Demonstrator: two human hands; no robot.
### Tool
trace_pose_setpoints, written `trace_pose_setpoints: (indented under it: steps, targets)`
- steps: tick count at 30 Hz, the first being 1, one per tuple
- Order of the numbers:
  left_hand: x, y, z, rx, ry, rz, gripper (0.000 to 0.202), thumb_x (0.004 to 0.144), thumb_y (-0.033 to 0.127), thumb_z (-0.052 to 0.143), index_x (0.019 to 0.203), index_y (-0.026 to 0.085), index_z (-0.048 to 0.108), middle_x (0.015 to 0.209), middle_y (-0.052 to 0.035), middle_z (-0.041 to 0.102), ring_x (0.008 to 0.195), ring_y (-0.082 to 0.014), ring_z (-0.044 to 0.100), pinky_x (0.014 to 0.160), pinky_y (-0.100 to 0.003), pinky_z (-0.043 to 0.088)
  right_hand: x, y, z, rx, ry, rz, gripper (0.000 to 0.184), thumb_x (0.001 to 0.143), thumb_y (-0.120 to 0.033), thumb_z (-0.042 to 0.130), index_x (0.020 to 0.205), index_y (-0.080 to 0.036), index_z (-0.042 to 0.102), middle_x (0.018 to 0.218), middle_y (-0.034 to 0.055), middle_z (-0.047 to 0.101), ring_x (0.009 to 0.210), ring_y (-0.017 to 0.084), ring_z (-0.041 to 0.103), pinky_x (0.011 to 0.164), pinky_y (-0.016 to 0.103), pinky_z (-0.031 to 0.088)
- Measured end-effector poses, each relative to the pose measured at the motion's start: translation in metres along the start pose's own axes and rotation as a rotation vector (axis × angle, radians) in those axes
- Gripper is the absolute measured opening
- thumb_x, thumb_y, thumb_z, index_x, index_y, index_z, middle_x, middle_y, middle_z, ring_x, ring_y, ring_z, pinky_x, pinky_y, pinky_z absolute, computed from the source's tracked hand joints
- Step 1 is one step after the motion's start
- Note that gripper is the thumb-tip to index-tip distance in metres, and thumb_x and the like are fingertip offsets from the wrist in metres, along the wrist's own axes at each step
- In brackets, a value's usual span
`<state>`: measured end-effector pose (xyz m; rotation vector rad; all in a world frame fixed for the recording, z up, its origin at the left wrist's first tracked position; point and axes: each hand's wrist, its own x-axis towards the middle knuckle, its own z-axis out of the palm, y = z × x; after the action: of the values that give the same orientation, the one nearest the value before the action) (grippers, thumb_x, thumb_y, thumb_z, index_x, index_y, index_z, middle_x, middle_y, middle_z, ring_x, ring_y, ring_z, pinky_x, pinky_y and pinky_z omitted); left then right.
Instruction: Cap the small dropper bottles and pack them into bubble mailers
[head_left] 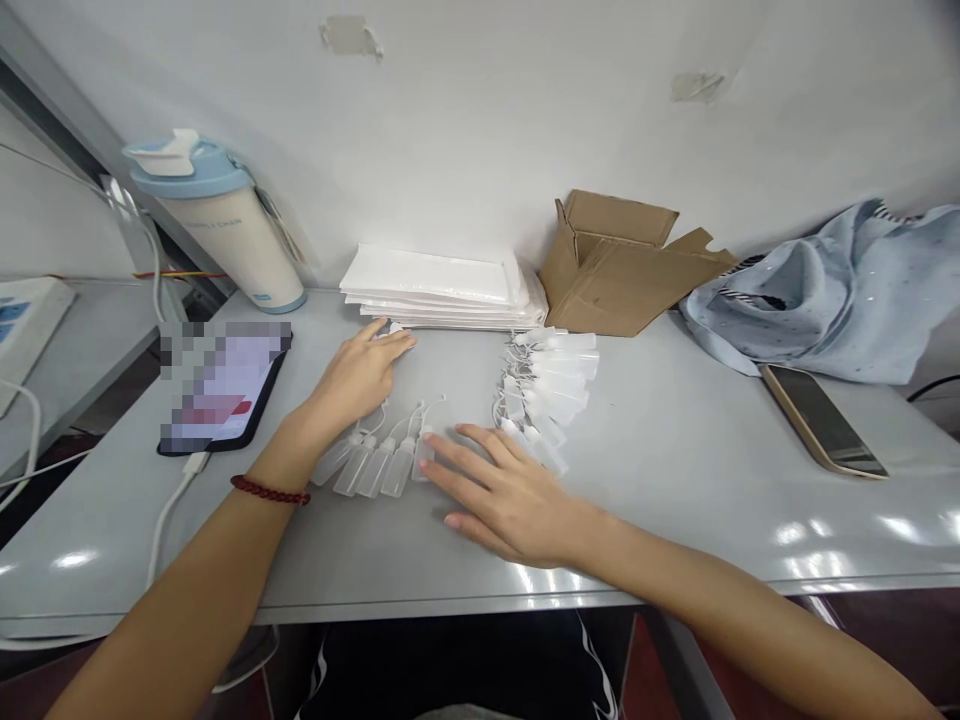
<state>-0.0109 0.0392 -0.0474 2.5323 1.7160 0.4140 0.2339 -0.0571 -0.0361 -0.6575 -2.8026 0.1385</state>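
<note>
My left hand (360,375) reaches forward over the grey table (675,480), fingers stretched, their tips at the front edge of a stack of white flat bags (439,285). My right hand (499,490) lies flat and spread on the table, fingertips touching the right end of a row of several small clear squeeze bottles (371,462) with tethered caps. A second pile of the same bottles (551,385) lies just beyond my right hand. A red bead bracelet (270,491) circles my left wrist.
A phone on a charging cable (225,385) lies at the left, a large blue-lidded tumbler (225,225) behind it. An open cardboard box (622,265) stands by the wall. A light blue cloth (832,295) and another phone (821,420) lie at the right.
</note>
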Motion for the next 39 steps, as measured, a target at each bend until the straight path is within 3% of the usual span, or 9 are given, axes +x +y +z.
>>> trace_pose_setpoints:
  steps: [4, 9, 14, 22, 26, 30, 33, 37, 39]
  targets:
    - [-0.002, 0.006, -0.006, -0.031, 0.004, 0.015, 0.047, 0.085, 0.009, 0.032, 0.123, 0.013, 0.058, 0.129, -0.0055, 0.059, 0.135, -0.025, 0.033, 0.108, -0.04, 0.034, 0.002, -0.002, 0.003, 0.03, -0.047, -0.021, 0.05, 0.099, -0.041, 0.029, 0.139, -0.013, 0.04, 0.149, 0.006, 0.035, 0.126, 0.033, 0.032, 0.101, 0.047, 0.033]
    - [-0.007, 0.014, -0.01, -0.064, -0.004, 0.043, 0.04, 0.09, 0.02, 0.035, 0.119, 0.016, 0.061, 0.122, -0.0071, 0.064, 0.125, -0.0263, 0.046, 0.105, -0.041, 0.038, 0.002, -0.002, 0.003, 0.103, 0.007, 0.008, 0.044, 0.097, -0.035, 0.034, 0.131, -0.012, 0.049, 0.132, 0.0126, 0.049, 0.106, 0.028, 0.042, 0.092, 0.042, 0.04]
    - [-0.011, 0.02, -0.01, -0.092, -0.019, 0.076, 0.039, 0.09, 0.021, 0.034, 0.116, 0.014, 0.063, 0.12, -0.0097, 0.065, 0.118, -0.0247, 0.051, 0.104, -0.041, 0.039, 0.0, -0.001, 0.004, 0.205, 0.089, 0.049, 0.038, 0.096, -0.031, 0.034, 0.116, -0.008, 0.057, 0.112, 0.0171, 0.051, 0.096, 0.024, 0.044, 0.084, 0.038, 0.043]
    - [-0.012, 0.021, -0.005, -0.127, -0.032, 0.068, 0.043, 0.09, 0.022, 0.031, 0.112, 0.01, 0.065, 0.118, -0.0154, 0.061, 0.114, -0.0298, 0.05, 0.098, -0.047, 0.041, 0.0, -0.001, 0.003, 0.224, 0.09, 0.126, 0.034, 0.096, -0.031, 0.036, 0.107, -0.015, 0.064, 0.093, 0.0102, 0.049, 0.082, 0.019, 0.044, 0.075, 0.034, 0.039]
    - [-0.014, 0.028, -0.012, -0.181, -0.036, 0.05, 0.04, 0.09, 0.028, 0.036, 0.111, 0.011, 0.066, 0.114, -0.0142, 0.064, 0.11, -0.0288, 0.054, 0.096, -0.044, 0.044, 0.003, -0.003, 0.009, 0.191, 0.093, 0.193, 0.03, 0.096, -0.028, 0.039, 0.095, -0.018, 0.067, 0.079, 0.0042, 0.05, 0.074, 0.016, 0.047, 0.071, 0.031, 0.033]
    - [-0.018, 0.046, -0.033, -0.542, -0.089, -0.122, 0.031, 0.088, 0.038, 0.049, 0.106, 0.02, 0.067, 0.113, -0.0053, 0.066, 0.099, -0.0217, 0.062, 0.085, -0.033, 0.051, 0.003, -0.002, 0.013, 0.206, 0.107, 0.236, 0.028, 0.096, -0.027, 0.042, 0.088, -0.016, 0.067, 0.074, 0.0024, 0.05, 0.068, 0.013, 0.048, 0.069, 0.029, 0.032]
    - [-0.02, 0.058, -0.046, -0.766, -0.11, -0.283, 0.024, 0.082, 0.039, 0.06, 0.095, 0.021, 0.068, 0.095, -0.0033, 0.07, 0.086, -0.0193, 0.064, 0.076, -0.029, 0.051, 0.001, -0.001, 0.013, 0.167, 0.142, 0.254, 0.028, 0.096, -0.025, 0.04, 0.087, -0.016, 0.066, 0.068, 0.0015, 0.051, 0.063, 0.013, 0.047, 0.066, 0.028, 0.032]
    - [-0.023, 0.065, -0.054, -0.96, -0.184, -0.3, 0.02, 0.078, 0.039, 0.067, 0.086, 0.02, 0.068, 0.078, -0.0006, 0.068, 0.076, -0.0153, 0.063, 0.072, -0.026, 0.05, 0.0, -0.002, 0.011, 0.181, 0.13, 0.339, 0.019, 0.089, -0.023, 0.047, 0.096, -0.012, 0.06, 0.066, 0.0014, 0.059, 0.054, 0.013, 0.047, 0.06, 0.027, 0.033]
    - [-0.024, 0.065, -0.055, -1.013, -0.245, -0.294, 0.019, 0.078, 0.039, 0.068, 0.083, 0.02, 0.067, 0.075, 0.0007, 0.068, 0.073, -0.0134, 0.063, 0.069, -0.023, 0.049, 0.0, -0.003, 0.01, 0.222, 0.082, 0.464, 0.028, 0.086, -0.026, 0.051, 0.106, -0.009, 0.055, 0.064, 0.0008, 0.061, 0.05, 0.013, 0.049, 0.053, 0.026, 0.032]
